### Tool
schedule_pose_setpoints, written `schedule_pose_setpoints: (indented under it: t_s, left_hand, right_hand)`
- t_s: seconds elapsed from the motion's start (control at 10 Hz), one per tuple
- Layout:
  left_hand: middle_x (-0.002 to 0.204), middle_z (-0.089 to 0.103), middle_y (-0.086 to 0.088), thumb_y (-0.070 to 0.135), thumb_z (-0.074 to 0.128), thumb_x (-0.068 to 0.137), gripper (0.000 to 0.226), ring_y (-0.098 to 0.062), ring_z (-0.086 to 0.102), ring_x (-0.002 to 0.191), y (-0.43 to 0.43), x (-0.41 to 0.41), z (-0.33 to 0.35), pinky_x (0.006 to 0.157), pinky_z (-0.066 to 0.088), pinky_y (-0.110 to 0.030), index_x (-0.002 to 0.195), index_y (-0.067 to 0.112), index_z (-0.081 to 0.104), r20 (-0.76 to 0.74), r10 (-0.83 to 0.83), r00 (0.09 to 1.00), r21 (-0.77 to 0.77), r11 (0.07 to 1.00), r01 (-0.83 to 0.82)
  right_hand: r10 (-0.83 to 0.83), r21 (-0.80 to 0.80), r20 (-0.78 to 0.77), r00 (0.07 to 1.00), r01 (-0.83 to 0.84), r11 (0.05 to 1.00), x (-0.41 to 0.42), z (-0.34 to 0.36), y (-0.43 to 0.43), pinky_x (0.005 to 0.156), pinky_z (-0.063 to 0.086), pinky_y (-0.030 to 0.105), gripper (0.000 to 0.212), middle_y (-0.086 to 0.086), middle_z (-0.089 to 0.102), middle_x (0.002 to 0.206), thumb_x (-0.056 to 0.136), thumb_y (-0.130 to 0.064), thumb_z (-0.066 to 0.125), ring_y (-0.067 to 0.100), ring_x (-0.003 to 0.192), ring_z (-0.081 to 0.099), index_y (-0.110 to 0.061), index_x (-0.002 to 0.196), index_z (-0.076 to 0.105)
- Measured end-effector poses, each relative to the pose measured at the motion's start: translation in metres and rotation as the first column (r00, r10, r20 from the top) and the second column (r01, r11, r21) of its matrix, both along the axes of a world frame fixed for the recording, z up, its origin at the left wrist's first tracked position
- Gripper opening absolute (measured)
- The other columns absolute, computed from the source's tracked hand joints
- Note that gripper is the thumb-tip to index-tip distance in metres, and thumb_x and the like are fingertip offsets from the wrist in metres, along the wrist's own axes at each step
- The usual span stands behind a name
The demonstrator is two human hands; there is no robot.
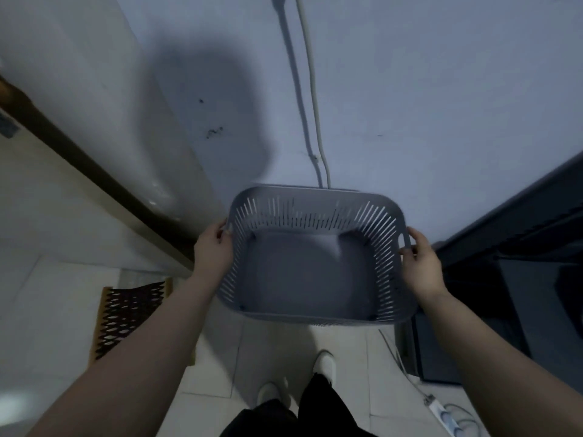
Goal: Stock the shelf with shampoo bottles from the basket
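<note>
We find the wall point(441, 89) closing the way just past the far rim of the basket point(315, 212), two cables point(310, 89) running down it. A dark cabinet point(520, 247) crowds our right hand point(421, 263); beside our left hand point(213, 250) open floor point(56, 279) reaches to the mat point(126, 316).

No readable text, label or number anywhere.

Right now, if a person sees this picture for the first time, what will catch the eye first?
The grey basket, held in the middle of the view above the floor, stands out first: it is empty, with no bottle inside. The left hand grips its left rim and the right hand its right rim. Behind it a white cable runs down the pale wall, and a patterned mat lies on the floor at the left.
</note>
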State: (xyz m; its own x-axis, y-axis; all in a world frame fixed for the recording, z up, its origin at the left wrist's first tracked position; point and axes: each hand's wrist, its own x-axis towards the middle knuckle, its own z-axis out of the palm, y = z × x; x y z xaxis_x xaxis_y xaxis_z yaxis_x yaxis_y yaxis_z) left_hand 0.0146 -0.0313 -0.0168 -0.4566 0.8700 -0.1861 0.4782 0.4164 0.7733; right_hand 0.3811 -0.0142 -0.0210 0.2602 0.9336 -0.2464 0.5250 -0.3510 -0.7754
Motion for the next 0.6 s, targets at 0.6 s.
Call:
schedule_pose_setpoints:
  t_s: [0.6]
  left_hand:
    - [0.131, 0.059, -0.020, 0.017, 0.048, 0.099, 0.041, -0.038, 0.056, 0.119, 0.024, -0.012, -0.001, 0.098, 0.041, -0.038, 0.139, 0.008, 0.048, -0.023, -0.147, 0.989, -0.080, 0.986, 0.145]
  right_hand:
    - [0.087, 0.018, 0.253, 0.964, -0.094, 0.995, -0.002, 0.017, 0.007, 0.094, 0.041, 0.040, 0.053, 0.021, 0.053, 0.129, 0.093, -0.016, 0.051, 0.037, 0.117, 0.051, -0.019, 0.145, 0.039]
